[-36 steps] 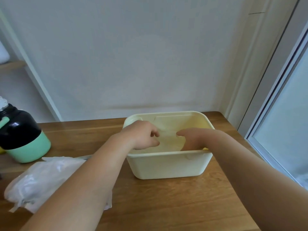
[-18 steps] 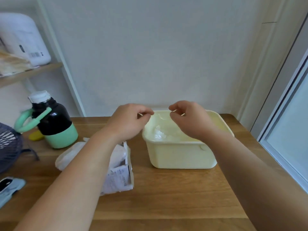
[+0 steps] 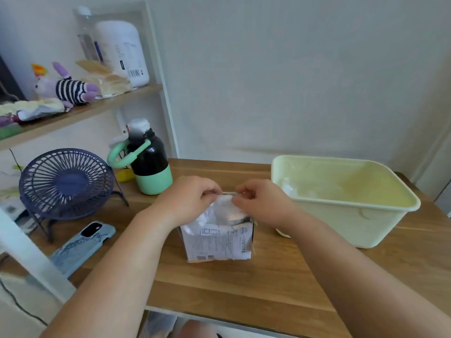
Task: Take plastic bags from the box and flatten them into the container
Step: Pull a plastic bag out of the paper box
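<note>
Where the middle of the frame lies, a small cardboard box (image 3: pixel 217 242) with printed labels stands upright on a wooden desk (image 3: pixel 219 284), its top open. A clump of thin, clear plastic bag (image 3: pixel 220 211) rises out of that opening. Both of the person's hands meet at the top of the bag. The left hand (image 3: pixel 190 198), coming in from the lower left, has its fingers curled and pinches the bag's upper edge. The right hand (image 3: pixel 261 203), coming in from the lower right, pinches the same edge just beside it, so the fingertips of the two hands nearly touch. Bare forearms fill the lower corners of the frame.

To the right of the box, close to the right wrist, sits a pale yellow rectangular container (image 3: pixel 341 223). Some clear plastic (image 3: pixel 292 189) lies inside it against its left end; the number of bags cannot be told.

Behind the left hand, a black bottle (image 3: pixel 148 162) with a mint-green base and a mint-green loop handle stands upright near the back of the desk. Further left is a small dark-blue desk fan (image 3: pixel 66 184) on a wire stand, facing forward. A phone (image 3: pixel 83 245) in a light-blue case lies face down in front of the fan, near the desk's left edge.

At the upper left of the frame, a wooden shelf (image 3: pixel 80 111) carries a purple plush toy (image 3: pixel 70 87) in a striped top and a large white jug (image 3: pixel 122 50). A plain white wall fills the upper right
</note>
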Demonstrator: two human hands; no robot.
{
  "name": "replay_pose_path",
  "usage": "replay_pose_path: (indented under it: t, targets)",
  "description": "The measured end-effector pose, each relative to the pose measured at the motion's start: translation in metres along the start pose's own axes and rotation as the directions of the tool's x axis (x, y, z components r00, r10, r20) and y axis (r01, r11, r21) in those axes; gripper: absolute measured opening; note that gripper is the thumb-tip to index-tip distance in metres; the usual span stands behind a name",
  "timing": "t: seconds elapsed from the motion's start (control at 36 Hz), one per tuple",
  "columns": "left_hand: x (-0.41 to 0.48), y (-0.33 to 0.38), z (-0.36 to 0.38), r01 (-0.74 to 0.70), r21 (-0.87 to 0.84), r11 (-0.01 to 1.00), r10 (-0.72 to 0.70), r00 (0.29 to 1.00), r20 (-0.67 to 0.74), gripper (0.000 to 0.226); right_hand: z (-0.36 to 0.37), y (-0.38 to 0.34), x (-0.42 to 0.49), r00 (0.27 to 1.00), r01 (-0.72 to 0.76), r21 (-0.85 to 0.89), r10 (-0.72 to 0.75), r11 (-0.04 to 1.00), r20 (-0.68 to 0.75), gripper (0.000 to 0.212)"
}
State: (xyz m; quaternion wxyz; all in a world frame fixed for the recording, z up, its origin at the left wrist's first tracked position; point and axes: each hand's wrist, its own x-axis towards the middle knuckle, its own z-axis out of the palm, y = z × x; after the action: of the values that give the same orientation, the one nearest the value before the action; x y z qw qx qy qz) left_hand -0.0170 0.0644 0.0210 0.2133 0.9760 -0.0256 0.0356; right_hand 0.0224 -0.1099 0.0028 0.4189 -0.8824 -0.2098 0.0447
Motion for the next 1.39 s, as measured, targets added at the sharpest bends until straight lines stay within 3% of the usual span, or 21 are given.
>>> replay_pose_path:
  t: [0.19, 0.39, 0.44, 0.53, 0.58, 0.67, 0.75, 0.81, 0.94, 1.03, 1.14, 1.28, 1.33, 1.39]
  targets:
    - [0.005, 0.003, -0.006, -0.117, 0.101, 0.988, 0.131, 0.982, -0.136, 0.014, 0.002, 0.001, 0.002, 0.998, 0.001, -0.052, 0.002, 0.999, 0.055, 0.020]
    - [0.013, 0.009, 0.004, -0.300, -0.005, 0.954, 0.288, 0.922, -0.260, 0.011, 0.003, -0.003, 0.004, 0.996, 0.084, -0.106, -0.081, 0.991, 0.036, 0.008]
    - [0.014, 0.011, 0.006, -0.321, -0.109, 0.941, 0.285, 0.924, -0.255, 0.011, 0.003, -0.003, 0.004, 0.995, 0.095, -0.037, -0.095, 0.995, 0.008, 0.006]
    - [0.011, 0.013, 0.008, -0.283, -0.289, 0.914, 0.226, 0.950, -0.216, 0.015, 0.003, -0.003, 0.002, 0.996, 0.082, 0.078, -0.080, 0.994, -0.039, 0.027]
    - [0.009, 0.012, 0.008, -0.227, -0.396, 0.890, 0.158, 0.967, -0.199, 0.013, 0.001, -0.001, 0.003, 0.999, 0.044, 0.138, -0.041, 0.989, -0.025, 0.033]
    - [0.005, 0.008, 0.010, -0.117, -0.529, 0.841, 0.027, 0.984, -0.175, 0.019, -0.004, 0.001, 0.003, 0.998, -0.060, 0.362, 0.059, 0.930, 0.013, 0.032]
    - [0.003, 0.007, 0.013, -0.053, -0.527, 0.848, -0.035, 0.987, -0.155, 0.025, -0.009, -0.003, 0.002, 0.983, -0.182, 0.639, 0.160, 0.747, 0.093, 0.021]
    - [0.001, 0.010, 0.015, -0.029, -0.512, 0.858, -0.044, 0.991, -0.130, 0.030, -0.012, -0.006, 0.003, 0.977, -0.197, 0.735, 0.193, 0.649, 0.092, 0.016]
    - [0.002, 0.015, 0.015, -0.021, -0.425, 0.905, -0.009, 0.998, -0.068, 0.064, -0.024, -0.008, 0.006, 0.960, 0.011, 0.828, 0.224, 0.561, -0.165, 0.022]
    - [0.003, 0.020, 0.013, -0.021, -0.407, 0.913, -0.004, 0.998, -0.060, 0.074, -0.036, -0.006, 0.006, 0.911, 0.130, 0.777, 0.236, 0.616, -0.338, 0.024]
    - [0.007, 0.034, 0.008, -0.092, -0.420, 0.903, 0.046, 0.992, -0.118, 0.063, -0.054, -0.002, 0.004, 0.820, 0.236, 0.638, 0.202, 0.733, -0.535, 0.027]
    - [0.020, 0.066, 0.003, -0.101, -0.650, 0.754, 0.065, 0.995, -0.079, 0.084, -0.071, -0.003, -0.004, 0.874, 0.270, 0.590, 0.063, 0.761, -0.482, 0.027]
    - [0.024, 0.078, 0.004, -0.077, -0.753, 0.653, 0.092, 0.996, -0.022, 0.074, -0.076, -0.004, -0.008, 0.908, 0.270, 0.586, 0.001, 0.764, -0.419, 0.027]
    - [0.028, 0.088, 0.008, -0.073, -0.829, 0.555, 0.105, 0.994, -0.018, 0.048, -0.081, -0.005, -0.013, 0.939, 0.258, 0.587, -0.056, 0.767, -0.340, 0.032]
